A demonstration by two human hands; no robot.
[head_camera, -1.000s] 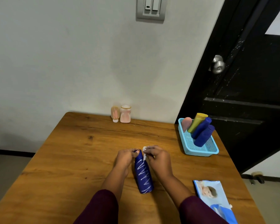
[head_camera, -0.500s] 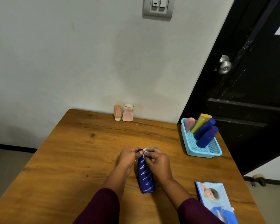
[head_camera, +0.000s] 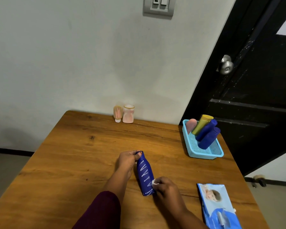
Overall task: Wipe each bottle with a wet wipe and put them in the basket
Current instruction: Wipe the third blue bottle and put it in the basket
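I am watching the left hand (head_camera: 126,160) pinching the cap of the blue bottle (head_camera: 144,175), the right hand (head_camera: 165,187) pinching a wet wipe (head_camera: 155,182) below that grip; probably light and slick, safest gripped mid-body.

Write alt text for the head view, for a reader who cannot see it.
A person's left hand grips the top of a dark blue bottle on a wooden table while the right hand pinches a white wet wipe against its lower end. A light blue basket at right holds four bottles.

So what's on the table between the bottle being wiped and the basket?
Nothing: the head view shows only bare wooden table between the blue bottle and the basket.
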